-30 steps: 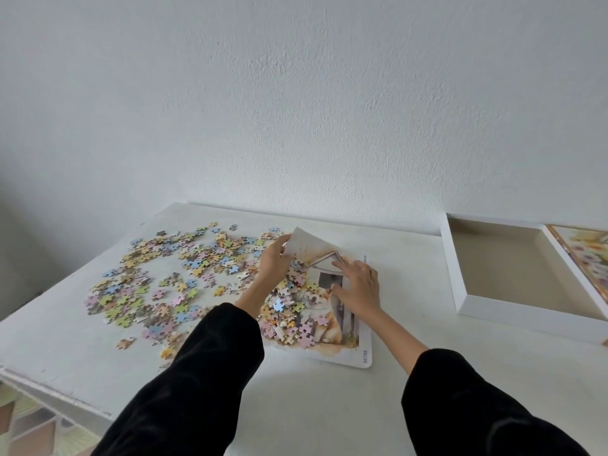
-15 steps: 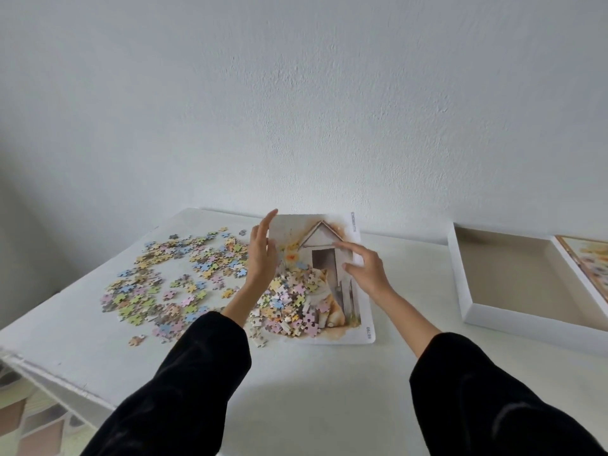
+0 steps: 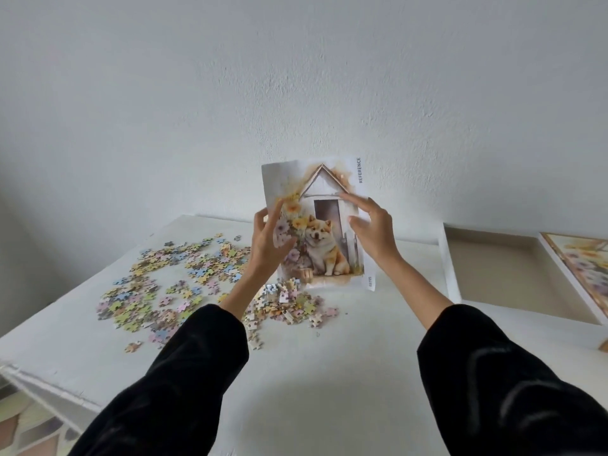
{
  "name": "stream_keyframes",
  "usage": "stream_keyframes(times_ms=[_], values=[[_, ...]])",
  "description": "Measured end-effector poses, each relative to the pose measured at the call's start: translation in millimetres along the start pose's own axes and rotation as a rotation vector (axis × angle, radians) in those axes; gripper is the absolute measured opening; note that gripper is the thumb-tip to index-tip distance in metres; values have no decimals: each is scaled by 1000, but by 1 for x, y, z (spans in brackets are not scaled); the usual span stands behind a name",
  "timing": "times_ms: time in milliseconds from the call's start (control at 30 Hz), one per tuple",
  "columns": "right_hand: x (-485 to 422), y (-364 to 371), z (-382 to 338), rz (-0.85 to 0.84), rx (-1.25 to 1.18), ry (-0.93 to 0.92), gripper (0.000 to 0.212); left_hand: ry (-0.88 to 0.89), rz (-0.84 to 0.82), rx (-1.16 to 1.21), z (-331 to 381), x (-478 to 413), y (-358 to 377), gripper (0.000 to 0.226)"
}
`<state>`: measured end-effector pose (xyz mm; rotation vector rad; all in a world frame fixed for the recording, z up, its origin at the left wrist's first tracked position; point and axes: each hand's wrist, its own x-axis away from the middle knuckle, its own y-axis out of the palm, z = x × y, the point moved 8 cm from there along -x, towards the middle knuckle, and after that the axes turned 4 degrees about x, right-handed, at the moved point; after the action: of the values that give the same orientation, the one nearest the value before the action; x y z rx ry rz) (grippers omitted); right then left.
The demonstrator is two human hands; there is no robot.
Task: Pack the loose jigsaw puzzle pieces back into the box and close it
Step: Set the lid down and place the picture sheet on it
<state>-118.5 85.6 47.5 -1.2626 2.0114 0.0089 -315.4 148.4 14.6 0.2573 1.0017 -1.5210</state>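
Puzzle pieces (image 3: 184, 284) lay loose on the white tabletop (image 3: 329, 373), none in the box. Nearest the front edge: two black sleeves, L (image 3: 184, 383) and R (image 3: 513, 390), forearms bare past the cuffs. A few stray pieces sat close to the front-left edge, one tan piece (image 3: 132, 347) apart from the rest. Main scatter covered the left half of the tabletop, reaching twd the back-left corner. A denser heap (image 3: 289, 306) sat near mid-tabletop, directly below the lifted sheet.

Reference sheet (image 3: 324, 225) was held tilted up, nearly upright, lower edge just above or touching the heap; can't tell which. Print: dog beside a white kennel w/ flowers, word "REFERENCE" along the upper right margin. No pieces seen on the sheet face.

L hand (image 3: 268, 241) gripped the sheet's left edge, thumb on the printed face, fingers behind. R hand (image 3: 375, 228) was at the sheet's right edge, fingers spread and half-curled, fingertips (image 3: 345, 196) on the printed face; looked like light contact rather than a firm pinch.

Box base (image 3: 449, 264), white walls w/ tan inside, sat open at the right side of the tabletop, well apart from the pieces; part cut off by frame. Box lid (image 3: 579, 271), picture side up, lay just beside the base twd the right edge. Plain grey-white wall (image 3: 296, 77) behind the back edge.
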Motion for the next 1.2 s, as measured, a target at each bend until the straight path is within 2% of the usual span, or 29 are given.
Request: stream_keyframes(times_ms=[267, 433, 567, 767, 933, 1067, 1200], values=[[-17, -56, 7, -122, 322, -76, 69, 173, 106, -18, 66, -47, 33, 77], [-29, -141, 12, 63, 380, -71, 67, 194, 113, 119, 119, -73, 76, 75], [-21, -209, 30, 166, 444, -1, 65, 145, 84, 288, 157, -81, 122, 75], [4, -288, 84, 213, 523, 226, 62, -26, -185, 438, 186, -63, 230, 73], [33, -314, 129, 177, 576, 386, 62, -104, -365, 396, 190, -33, 301, 72], [53, -312, 162, 111, 578, 481, 62, -153, -486, 181, 180, -11, 336, 66], [74, -298, 197, -30, 649, 597, 64, -194, -686, -129, 168, 11, 357, 84]])
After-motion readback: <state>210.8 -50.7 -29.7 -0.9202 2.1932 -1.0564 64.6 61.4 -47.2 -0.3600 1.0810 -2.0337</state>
